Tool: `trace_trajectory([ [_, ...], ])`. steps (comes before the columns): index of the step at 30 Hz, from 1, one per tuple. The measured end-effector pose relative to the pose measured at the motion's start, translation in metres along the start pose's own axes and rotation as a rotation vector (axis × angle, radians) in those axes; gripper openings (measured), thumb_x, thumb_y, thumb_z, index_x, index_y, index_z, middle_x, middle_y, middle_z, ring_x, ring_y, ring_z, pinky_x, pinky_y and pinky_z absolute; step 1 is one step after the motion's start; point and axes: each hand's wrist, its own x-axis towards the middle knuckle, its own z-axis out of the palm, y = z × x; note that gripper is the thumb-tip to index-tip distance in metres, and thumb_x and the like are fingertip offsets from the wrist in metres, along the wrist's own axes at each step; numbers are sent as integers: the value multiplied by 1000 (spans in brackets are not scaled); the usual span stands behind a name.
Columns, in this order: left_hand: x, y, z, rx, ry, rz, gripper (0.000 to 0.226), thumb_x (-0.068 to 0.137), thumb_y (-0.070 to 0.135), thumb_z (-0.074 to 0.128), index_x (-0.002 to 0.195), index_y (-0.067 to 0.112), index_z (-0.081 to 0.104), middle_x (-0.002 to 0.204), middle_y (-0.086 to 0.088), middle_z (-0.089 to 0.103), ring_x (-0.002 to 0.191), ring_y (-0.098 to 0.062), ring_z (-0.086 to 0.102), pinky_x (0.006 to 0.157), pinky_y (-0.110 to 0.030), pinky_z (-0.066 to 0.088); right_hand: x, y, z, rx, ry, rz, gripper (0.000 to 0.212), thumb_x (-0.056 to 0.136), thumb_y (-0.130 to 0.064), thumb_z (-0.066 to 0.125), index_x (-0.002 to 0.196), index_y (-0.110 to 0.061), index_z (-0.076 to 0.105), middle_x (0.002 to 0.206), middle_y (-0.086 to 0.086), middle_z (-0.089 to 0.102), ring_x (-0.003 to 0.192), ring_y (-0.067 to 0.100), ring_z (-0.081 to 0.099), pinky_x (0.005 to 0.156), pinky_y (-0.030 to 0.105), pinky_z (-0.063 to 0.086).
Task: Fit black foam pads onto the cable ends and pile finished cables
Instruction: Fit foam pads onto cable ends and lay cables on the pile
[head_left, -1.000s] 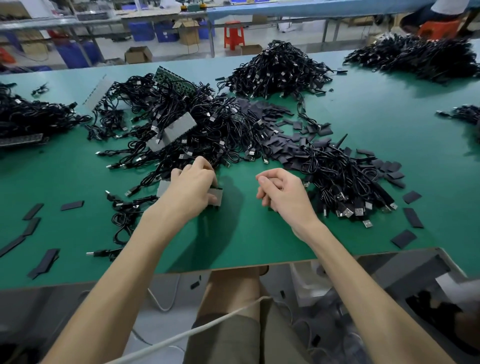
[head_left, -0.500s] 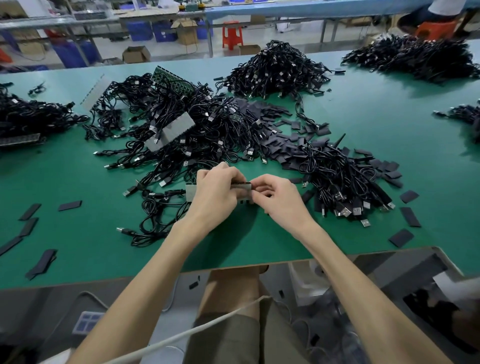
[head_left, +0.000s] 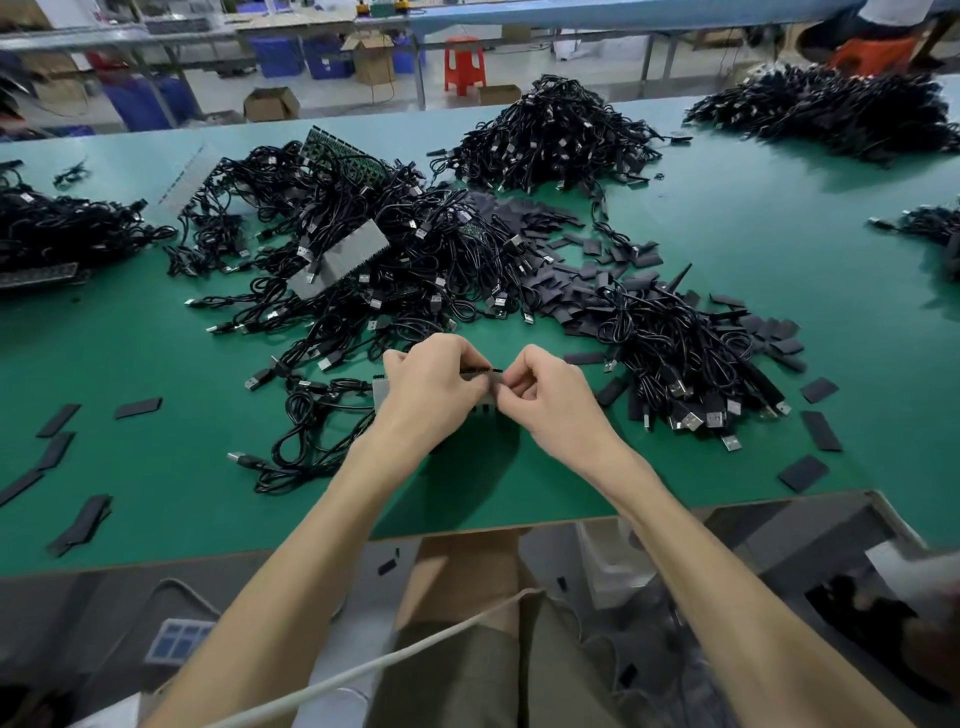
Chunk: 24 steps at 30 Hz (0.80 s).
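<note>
Head view: pinching a flat grey toothed strip (head_left: 380, 391) over a green-topped table (head_left: 156, 441).
Gripping it with left hand (head_left: 431, 395), fingers curled round; nipping its right end with right hand (head_left: 558, 402). At 11 o'clock, tangled loose black USB cables (head_left: 363, 260); at 1 o'clock, flat black foam pads (head_left: 571, 291); at 3 o'clock, aligned black cable bundle (head_left: 691, 374).

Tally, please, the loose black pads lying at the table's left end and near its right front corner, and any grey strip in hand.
Black pads, left end: 5
Black pads, right front corner: 3
Grey strip, held by left hand and right hand: 1
Total: 9
</note>
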Motion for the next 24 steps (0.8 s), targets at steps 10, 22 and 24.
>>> trace_trajectory([
  [10, -16, -5, 21, 252, 352, 157, 19, 89, 33, 69, 96, 18, 61, 109, -1, 49, 107, -23, 45, 92, -36, 20, -4, -2, -5, 155, 188, 59, 17, 97, -26, 66, 87, -15, 58, 75, -8, 61, 60, -3, 53, 58, 10, 41],
  [22, -26, -13, 20, 245, 406, 117, 59, 76, 10, 65, 132, 10, 48, 117, -7, 48, 112, -28, 44, 104, -40, 24, -8, -10, -8, 187, 381, 45, 12, 104, -21, 56, 97, -13, 50, 85, -2, 60, 71, 6, 56, 66, 30, 50],
  [24, -24, -16, 17, 227, 310, 128, 60, 81, 14, 67, 137, 13, 46, 121, -5, 48, 117, -27, 43, 107, -38, 21, -8, -10, -8, 185, 401, 17, 11, 104, -19, 54, 98, -13, 48, 85, -1, 58, 71, 2, 55, 65, 25, 47],
])
